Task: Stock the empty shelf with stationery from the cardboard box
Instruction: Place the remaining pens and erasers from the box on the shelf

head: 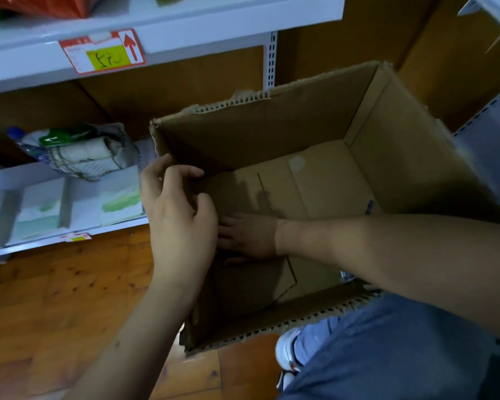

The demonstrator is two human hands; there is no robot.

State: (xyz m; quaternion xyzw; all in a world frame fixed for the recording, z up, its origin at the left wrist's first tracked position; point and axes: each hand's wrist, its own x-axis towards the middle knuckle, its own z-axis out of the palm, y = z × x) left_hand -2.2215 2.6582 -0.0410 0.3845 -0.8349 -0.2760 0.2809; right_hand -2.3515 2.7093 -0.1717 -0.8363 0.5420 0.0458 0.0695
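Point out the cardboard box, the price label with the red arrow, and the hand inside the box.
cardboard box (401, 157): head view, inner right wall.
price label (103, 51): head view, its yellow patch.
right hand (250, 236): head view, back of the hand, flat on the box floor.

Price tag (103, 51) (red arrow), wood floor (55, 298).
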